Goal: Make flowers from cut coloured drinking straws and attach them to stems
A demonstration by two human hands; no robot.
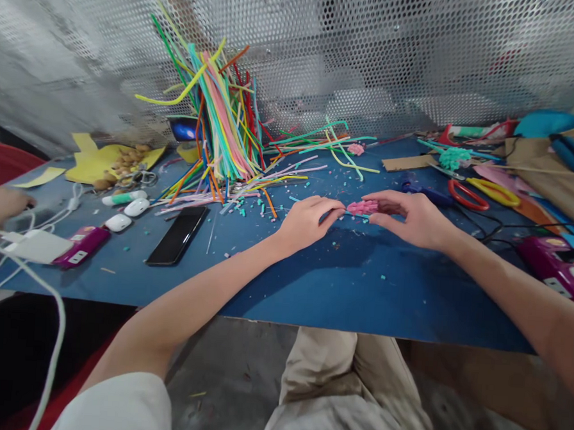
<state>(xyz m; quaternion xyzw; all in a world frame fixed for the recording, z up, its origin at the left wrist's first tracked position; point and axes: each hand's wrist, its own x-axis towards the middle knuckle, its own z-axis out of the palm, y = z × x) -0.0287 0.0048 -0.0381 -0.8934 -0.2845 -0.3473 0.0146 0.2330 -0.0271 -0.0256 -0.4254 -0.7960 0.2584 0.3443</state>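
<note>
Between my two hands, just above the blue table (283,288), is a small fuzzy pink piece (363,207) with a thin blue stem running along it. My left hand (310,221) is closed, its thumb and fingertips pinching the stem's left end. My right hand (409,217) curls around the right end of the pink piece, fingers over it and thumb below. Small teal scraps lie on the table around both hands.
A tall bundle of colourful pipe cleaners (224,122) stands behind on the left, near a black phone (177,236). Red-and-yellow scissors (468,194) and cardboard lie right. Another person's hand (1,209) is far left by white cables. A perforated metal panel (396,60) closes the back.
</note>
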